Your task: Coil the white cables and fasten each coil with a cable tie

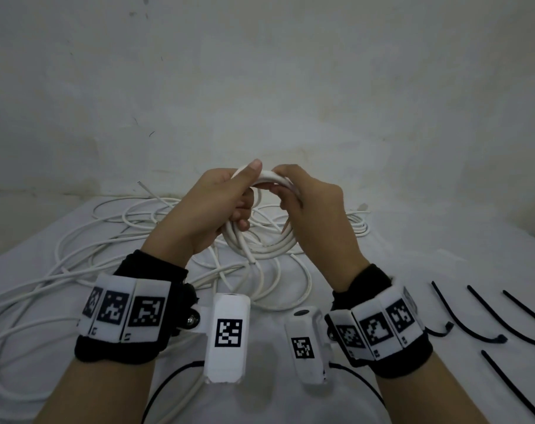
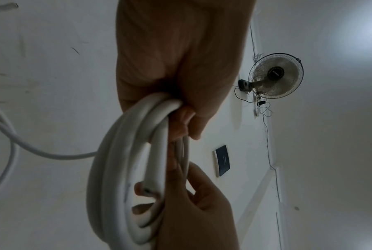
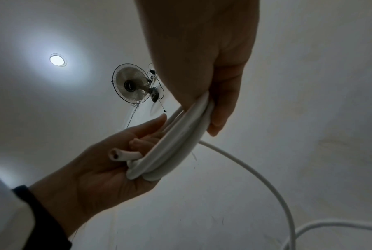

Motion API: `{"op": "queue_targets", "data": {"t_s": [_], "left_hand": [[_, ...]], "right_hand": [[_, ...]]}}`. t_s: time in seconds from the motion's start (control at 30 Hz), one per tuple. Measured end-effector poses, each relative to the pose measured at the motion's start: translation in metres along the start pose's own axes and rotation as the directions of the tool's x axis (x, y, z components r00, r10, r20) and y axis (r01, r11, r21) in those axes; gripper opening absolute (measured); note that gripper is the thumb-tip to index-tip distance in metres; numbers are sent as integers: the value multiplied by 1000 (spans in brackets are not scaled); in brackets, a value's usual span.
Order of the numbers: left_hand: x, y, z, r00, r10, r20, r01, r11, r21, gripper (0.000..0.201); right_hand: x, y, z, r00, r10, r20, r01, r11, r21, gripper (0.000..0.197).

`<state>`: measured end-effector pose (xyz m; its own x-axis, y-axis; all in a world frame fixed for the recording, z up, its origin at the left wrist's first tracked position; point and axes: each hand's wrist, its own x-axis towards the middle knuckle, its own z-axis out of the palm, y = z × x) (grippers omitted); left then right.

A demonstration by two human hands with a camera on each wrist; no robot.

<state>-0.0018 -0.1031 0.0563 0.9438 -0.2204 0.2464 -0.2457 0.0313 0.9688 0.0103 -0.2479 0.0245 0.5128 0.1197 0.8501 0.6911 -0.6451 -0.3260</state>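
**Both hands hold a coil of white cable above the table**

The left hand (image 1: 211,206) and the right hand (image 1: 313,209) are raised side by side over the table (image 1: 413,270), palms turned toward each other, with the coil (image 1: 260,249) held between them. The left hand's fingers curl around the left side of the coil, and its thumb (image 1: 250,168) lies straight along the top of the loop. The right hand grips the upper right part of the same loop, its fingers folded down over the strands and the thumb underneath. In the left wrist view the strands pass bundled through the closed left hand (image 2: 180,67), and a cut cable end (image 2: 146,190) sticks out inside the loop. From the coil a loose strand trails down to a spread of uncoiled white cable (image 1: 76,270) lying on the table, mostly to the left and behind the hands. Several black cable ties (image 1: 480,316) lie apart on the table's right side, near the right wrist. Both wrists carry black bands with white marker blocks.
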Motion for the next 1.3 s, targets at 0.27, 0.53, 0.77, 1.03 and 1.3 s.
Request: {"op": "queue_targets", "data": {"t_s": [0.27, 0.53, 0.77, 1.03, 1.3], "left_hand": [[-4, 0, -2, 999, 37, -16, -34, 987, 156, 32], [-14, 9, -11, 983, 101, 155, -137, 959, 248, 41], [-16, 11, -20, 951, 235, 200, -301, 850, 432, 28], [-6, 6, -19, 933, 358, 24, -341, 864, 369, 34], [1, -4, 3, 934, 342, -107, -329, 937, 122, 38]], "right_hand": [[-1, 1, 5, 997, -77, -15, 76, 993, -88, 29], [4, 0, -15, 955, 26, 296, -82, 980, 179, 57], [3, -12, -21, 942, 60, 329, -149, 955, 255, 35], [6, -9, -16, 996, 85, 27, -88, 986, 139, 27], [8, -5, -24, 948, 277, 158, -319, 836, 447, 28]]}}
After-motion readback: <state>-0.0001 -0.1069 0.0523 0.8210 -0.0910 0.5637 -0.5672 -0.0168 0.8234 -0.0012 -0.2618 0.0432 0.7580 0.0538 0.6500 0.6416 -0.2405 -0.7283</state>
